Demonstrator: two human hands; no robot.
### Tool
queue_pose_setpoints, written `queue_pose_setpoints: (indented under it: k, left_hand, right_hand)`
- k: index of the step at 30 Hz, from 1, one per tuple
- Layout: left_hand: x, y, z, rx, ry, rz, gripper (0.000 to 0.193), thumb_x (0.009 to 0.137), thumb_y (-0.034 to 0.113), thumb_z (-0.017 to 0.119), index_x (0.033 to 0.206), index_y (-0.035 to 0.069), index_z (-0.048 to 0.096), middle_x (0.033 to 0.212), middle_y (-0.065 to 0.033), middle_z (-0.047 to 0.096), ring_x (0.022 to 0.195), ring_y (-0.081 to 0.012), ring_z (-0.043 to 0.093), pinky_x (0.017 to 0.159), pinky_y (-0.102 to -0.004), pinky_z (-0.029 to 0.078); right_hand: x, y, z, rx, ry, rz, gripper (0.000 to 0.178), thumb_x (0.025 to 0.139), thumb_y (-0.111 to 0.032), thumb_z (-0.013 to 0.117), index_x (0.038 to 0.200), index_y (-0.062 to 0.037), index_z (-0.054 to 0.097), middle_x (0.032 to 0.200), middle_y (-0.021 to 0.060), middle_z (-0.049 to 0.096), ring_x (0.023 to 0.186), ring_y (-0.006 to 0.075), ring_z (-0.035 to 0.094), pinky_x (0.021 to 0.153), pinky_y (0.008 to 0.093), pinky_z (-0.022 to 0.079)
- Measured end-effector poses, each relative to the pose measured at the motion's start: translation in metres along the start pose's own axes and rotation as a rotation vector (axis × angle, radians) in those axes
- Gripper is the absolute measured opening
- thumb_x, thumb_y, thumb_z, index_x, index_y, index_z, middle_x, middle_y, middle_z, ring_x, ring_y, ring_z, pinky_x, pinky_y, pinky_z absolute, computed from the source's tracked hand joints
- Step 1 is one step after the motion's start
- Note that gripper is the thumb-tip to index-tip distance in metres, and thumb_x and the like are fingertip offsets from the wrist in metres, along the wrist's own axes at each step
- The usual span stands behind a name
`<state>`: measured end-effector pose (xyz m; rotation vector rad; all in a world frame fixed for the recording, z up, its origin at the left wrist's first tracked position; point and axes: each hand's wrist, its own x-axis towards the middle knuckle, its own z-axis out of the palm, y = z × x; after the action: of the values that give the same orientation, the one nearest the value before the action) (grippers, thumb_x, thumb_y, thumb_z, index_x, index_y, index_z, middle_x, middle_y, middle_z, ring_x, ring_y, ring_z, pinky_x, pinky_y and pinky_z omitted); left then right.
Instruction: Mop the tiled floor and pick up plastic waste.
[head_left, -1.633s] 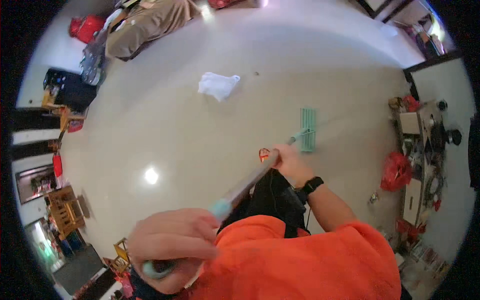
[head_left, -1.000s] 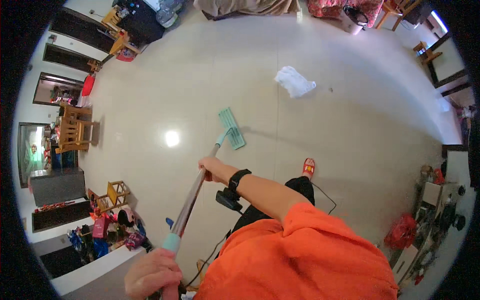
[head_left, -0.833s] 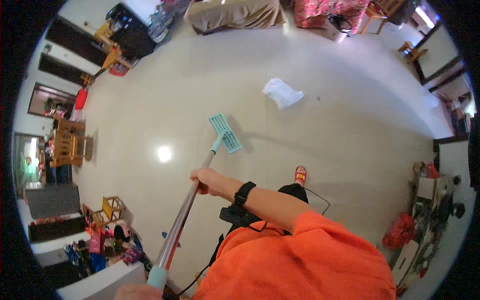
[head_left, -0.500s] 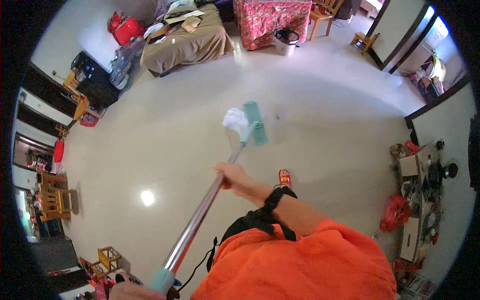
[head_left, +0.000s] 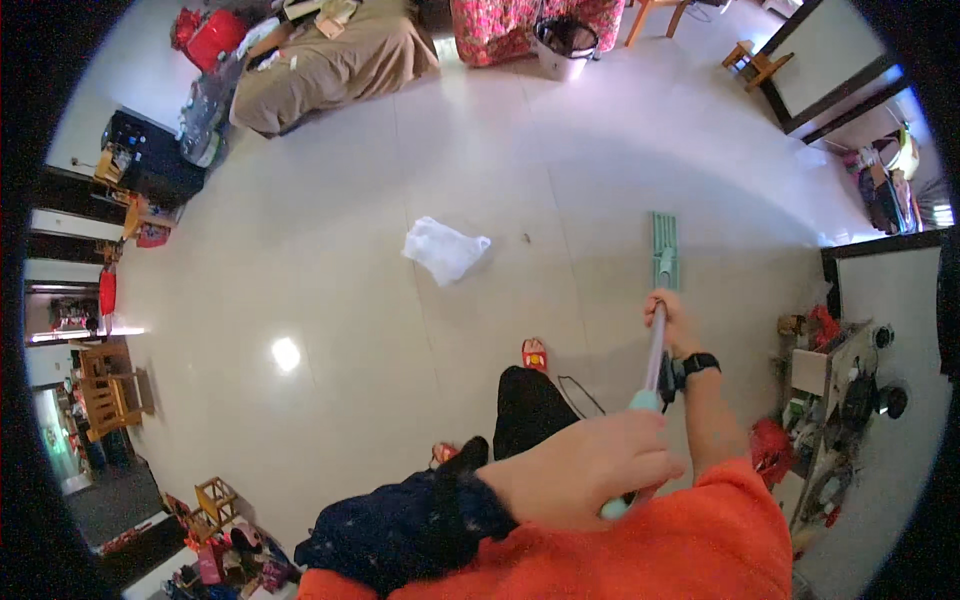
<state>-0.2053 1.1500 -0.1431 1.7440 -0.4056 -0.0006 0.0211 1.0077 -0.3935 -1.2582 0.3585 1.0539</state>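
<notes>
A flat mop lies across my front, its long metal pole (head_left: pixel 656 350) running out to a pale green rectangular mop head (head_left: pixel 664 225) on the floor. My right hand (head_left: pixel 672 318), with a black watch on the wrist, is wrapped round the pole close to the head. At the mint-green upper grip (head_left: pixel 645 400), my left hand (head_left: pixel 595 465) closes over the handle near my body. A crumpled white cloth (head_left: pixel 445 250) rests on the tiles, well left of the mop head and apart from it. Near the cloth is a small dark speck (head_left: pixel 527 238).
Beyond the floor stand a bed with a brown cover (head_left: pixel 340 70) and a white bin (head_left: pixel 563 65). A small wooden stool (head_left: pixel 757 66) is far right. Cluttered shelving (head_left: pixel 835 390) lines the right wall; a wooden chair (head_left: pixel 105 390) stands left.
The mop head has swung right, away from the white cloth, which stays on the floor. Both hands have moved right with the handle, and the view has shifted.
</notes>
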Motion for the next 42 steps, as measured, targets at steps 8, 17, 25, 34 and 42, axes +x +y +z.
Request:
queue_pose_setpoints:
  k: [8,17,25,34,42]
  left_hand:
    - [-0.014,-0.003,-0.041,-0.042,0.171,-0.047,0.034,0.059,0.007,0.052,0.092,0.001,0.049,0.079,-0.0129,0.048,0.082,-0.0325,0.047,0.081,-0.0397,0.037]
    - [-0.157,0.103,-0.073,0.131,0.675,-0.325,0.005,0.064,0.005,0.053,0.068,0.002,0.056,0.063,-0.0102,0.055,0.063,-0.0253,0.055,0.069,-0.0405,0.043]
    - [-0.281,0.206,-0.058,0.422,0.851,-0.378,0.003,0.072,-0.001,0.047,0.07,-0.003,0.048,0.051,-0.0099,0.046,0.046,-0.0212,0.048,0.055,-0.0361,0.044]
    - [-0.361,0.195,0.001,0.681,1.331,-0.53,0.015,0.076,0.003,0.045,0.062,-0.003,0.046,0.048,-0.0092,0.045,0.042,-0.0168,0.042,0.046,-0.0328,0.038]
    - [-0.395,0.249,0.057,0.426,1.386,-0.588,0.007,0.073,0.008,0.049,0.067,0.005,0.047,0.055,-0.0079,0.051,0.048,-0.017,0.049,0.065,-0.0343,0.042]
  right_hand:
    - [0.044,0.014,0.042,-0.084,0.027,0.057,0.013,0.07,-0.01,0.05,0.062,-0.0064,0.041,0.054,0.0051,0.044,0.046,0.014,0.042,0.042,0.0248,0.037]
    - [0.005,0.146,0.222,-0.239,-0.245,0.305,0.01,0.069,-0.012,0.048,0.067,-0.0109,0.038,0.055,0.003,0.037,0.043,0.0141,0.037,0.035,0.0264,0.031]
    - [-0.112,0.311,0.404,-0.47,-0.518,0.488,0.014,0.068,-0.017,0.044,0.06,-0.0076,0.036,0.048,0.0054,0.035,0.035,0.017,0.034,0.028,0.0305,0.024]
    - [-0.149,0.477,0.501,-0.71,-0.672,0.71,0.017,0.064,-0.015,0.045,0.054,-0.0018,0.042,0.047,0.0132,0.044,0.031,0.0215,0.04,0.028,0.0372,0.028]
    - [-0.206,0.455,0.468,-0.732,-0.883,0.395,0.014,0.065,-0.014,0.053,0.063,-0.0038,0.043,0.055,0.0063,0.042,0.041,0.0162,0.041,0.034,0.0288,0.032]
